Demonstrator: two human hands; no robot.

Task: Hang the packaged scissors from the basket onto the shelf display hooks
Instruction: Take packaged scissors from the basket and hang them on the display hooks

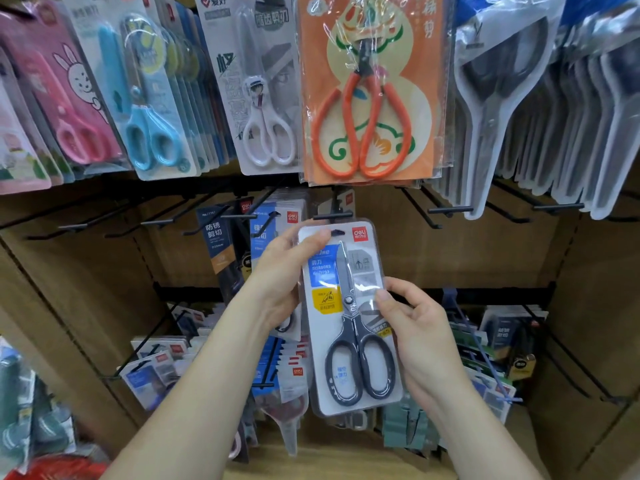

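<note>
A clear blister pack of grey-handled scissors point(349, 317) is held upright in front of the middle shelf row. My left hand point(284, 275) grips its upper left edge, thumb near the hang slot. My right hand point(412, 327) pinches the right edge at mid-height. The pack's slot sits just below a black display hook point(332, 215) with its tip pointing toward me. The basket is not in view.
Pink, blue, white and orange scissor packs point(367, 98) hang on the top row, grey ones at right. Bare black hooks point(450, 210) flank the middle row. More packs point(239, 244) hang behind my left hand and on the lower row.
</note>
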